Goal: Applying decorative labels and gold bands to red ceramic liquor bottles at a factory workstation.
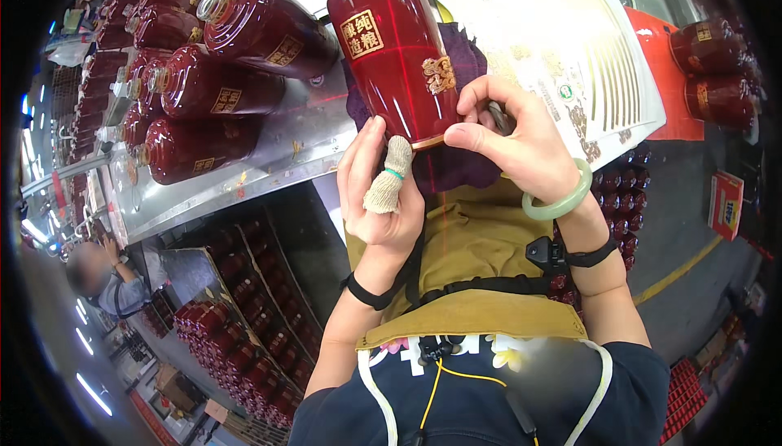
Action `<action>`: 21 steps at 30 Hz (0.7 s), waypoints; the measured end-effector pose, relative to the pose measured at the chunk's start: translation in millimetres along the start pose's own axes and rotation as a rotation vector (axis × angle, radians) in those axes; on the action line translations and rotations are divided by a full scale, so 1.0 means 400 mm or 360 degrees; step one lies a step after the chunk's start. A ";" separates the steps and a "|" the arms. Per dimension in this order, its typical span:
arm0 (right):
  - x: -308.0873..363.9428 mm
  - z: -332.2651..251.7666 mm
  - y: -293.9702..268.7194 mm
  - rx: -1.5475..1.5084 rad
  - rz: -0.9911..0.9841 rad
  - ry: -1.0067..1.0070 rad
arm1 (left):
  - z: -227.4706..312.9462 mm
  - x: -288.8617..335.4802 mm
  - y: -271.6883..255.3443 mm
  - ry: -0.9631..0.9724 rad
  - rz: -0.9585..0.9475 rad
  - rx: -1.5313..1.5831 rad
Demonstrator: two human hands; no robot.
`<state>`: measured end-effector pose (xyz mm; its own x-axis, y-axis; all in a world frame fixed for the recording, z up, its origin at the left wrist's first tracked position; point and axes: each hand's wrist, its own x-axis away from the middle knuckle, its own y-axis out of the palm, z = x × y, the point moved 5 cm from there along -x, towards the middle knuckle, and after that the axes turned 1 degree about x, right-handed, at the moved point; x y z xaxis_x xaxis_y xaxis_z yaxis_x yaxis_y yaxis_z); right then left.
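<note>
On purple cloth, a red glass bottle is clamped near its base by the fingers of the left hand (its thumb knit-covered). The lower right edge is touched by the right hand, thumb and forefinger parted.

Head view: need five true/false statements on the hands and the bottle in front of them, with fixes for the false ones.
1. The left hand wears a cream knitted fabric finger cover with a green band. True.
2. The smooth pale-green bangle circles the left wrist. False: it is on the right wrist.
3. Both the left hand and the right hand are at the base end of the large glossy dark-red bottle. True.
4. The white sheet with gold markings lies left of that bottle. False: it lies right.
5. A dark purple cloth shows beside the bottle. True.
</note>
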<state>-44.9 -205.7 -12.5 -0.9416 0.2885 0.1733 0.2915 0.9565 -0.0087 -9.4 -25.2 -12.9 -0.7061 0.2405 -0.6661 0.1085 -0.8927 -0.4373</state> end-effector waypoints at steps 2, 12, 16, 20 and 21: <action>-0.003 0.003 -0.006 0.0006 0.0000 -0.0002 | -0.003 -0.001 0.002 -0.0035 0.0013 0.0029; 0.002 -0.009 -0.016 0.0060 0.0066 -0.0019 | 0.030 -0.017 0.013 0.0020 -0.0001 -0.0096; 0.005 0.014 0.014 -0.0143 0.0006 -0.0036 | 0.005 0.029 0.001 -0.0043 -0.0075 -0.0095; 0.007 0.007 0.002 -0.0005 -0.0083 0.0067 | 0.008 0.042 0.017 0.0033 -0.0298 -0.0092; 0.007 0.009 -0.008 0.0009 -0.0103 0.0082 | 0.012 0.042 0.025 0.0063 -0.0330 -0.0175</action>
<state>-49.3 -207.9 -15.3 -0.9486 0.2235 0.2240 0.2291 0.9734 -0.0011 -23.6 -31.8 -25.3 -0.6934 0.4310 -0.5774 0.0411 -0.7764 -0.6289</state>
